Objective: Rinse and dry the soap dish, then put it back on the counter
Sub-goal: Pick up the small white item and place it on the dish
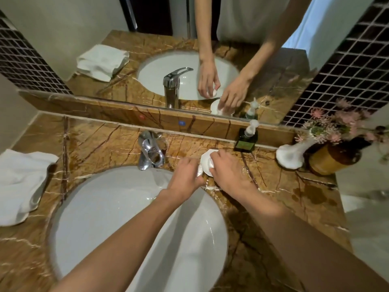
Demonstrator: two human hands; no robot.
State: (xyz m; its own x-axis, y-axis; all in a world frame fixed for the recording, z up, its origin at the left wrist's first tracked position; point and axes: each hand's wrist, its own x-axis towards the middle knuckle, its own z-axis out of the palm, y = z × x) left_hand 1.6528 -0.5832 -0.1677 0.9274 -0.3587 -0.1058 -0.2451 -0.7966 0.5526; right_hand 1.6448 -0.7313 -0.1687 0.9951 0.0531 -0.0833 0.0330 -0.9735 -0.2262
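The soap dish (pixel 204 158), a shallow round white ceramic piece, sits on the brown veined marble counter (pixel 101 144) just behind the right rim of the white oval basin (pixel 105 207), between the chrome lever tap (pixel 150 151) and the dark green square pump bottle (pixel 245 140) at the counter's back edge. It is not yet under water, so rinsing appears still ahead. The main risk is a slip: the dish looks smooth and perhaps soapy, the marble beside it is wet, and a loose hold during the lift could drop it into the basin or against the tap and chip it. Soap residue on the fingers would make that more likely. The folded white towel (pixel 21 180) needed for drying lies at the counter's left edge, well apart, so a wet dish would have to cross the basin. The white flared vase (pixel 291 155) near the right edge is close enough that a careless elbow could knock it. Both forearms reach forward over the basin and meet at the dish. The right hand (pixel 228 172) is palm down with fingers curled over the dish's near side, seemingly gripping it. The left hand (pixel 185 175) is just beside it at the dish's left rim, fingers bent, pinching a small white lump (pixel 199 170), possibly soap, though it is too blurred to tell.
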